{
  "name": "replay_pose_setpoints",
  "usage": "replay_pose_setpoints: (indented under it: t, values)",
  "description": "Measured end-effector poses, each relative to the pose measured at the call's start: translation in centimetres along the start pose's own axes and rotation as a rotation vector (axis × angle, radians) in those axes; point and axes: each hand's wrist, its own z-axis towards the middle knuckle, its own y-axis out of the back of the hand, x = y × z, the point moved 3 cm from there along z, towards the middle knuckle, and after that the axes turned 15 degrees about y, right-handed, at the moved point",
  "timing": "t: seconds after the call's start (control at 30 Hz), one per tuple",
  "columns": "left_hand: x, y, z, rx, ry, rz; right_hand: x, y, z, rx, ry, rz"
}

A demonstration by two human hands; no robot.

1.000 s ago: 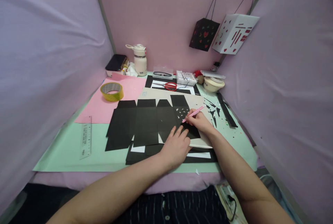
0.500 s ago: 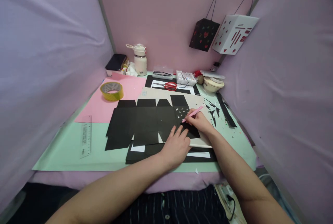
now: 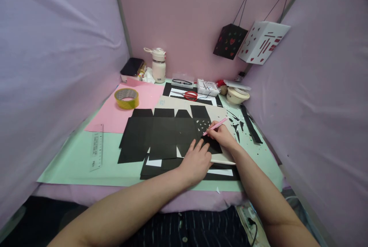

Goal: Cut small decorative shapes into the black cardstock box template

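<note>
Pinched btwn thumb & fingers of the R hand [image 3: 221,136], a pink pen-type tool [image 3: 220,123] has its tip down at the black card [image 3: 163,136], on the card's right-end panel, just nearside of some small cut-outs [image 3: 203,125]. L hand [image 3: 195,162] isn't gripping: fingers spread, pressed flat on the card's near part, tips just beside the tool's. From where I stand, can't tell blade or nib. If blade, pushing too hard cd. slip it into a finger. Thin strips btwn cut-outs might tear if it drags; card's left end, w/ no hand on it, may swivel if that L hand eases off.

Under card: pale board [image 3: 178,102]. Right of card: loose black scraps [image 3: 235,127]; knocked, they cd. slide under it. Left of card: clear ruler [image 3: 96,151]; farther off, tape roll [image 3: 127,104] on pink sheet [image 3: 103,118]. Beyond card: red-handled scissors [image 3: 190,95], then marker box [image 3: 207,87]. High above card, to its right: black hanging box [image 3: 230,41], white hanging box [image 3: 264,43].
</note>
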Motion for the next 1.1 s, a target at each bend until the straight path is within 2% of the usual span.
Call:
replay_pose_setpoints:
  t: [1.1]
  values:
    - [-0.01, -0.05, -0.03, -0.011, 0.0, 0.009, -0.88, 0.25, 0.05, -0.067, -0.046, -0.024]
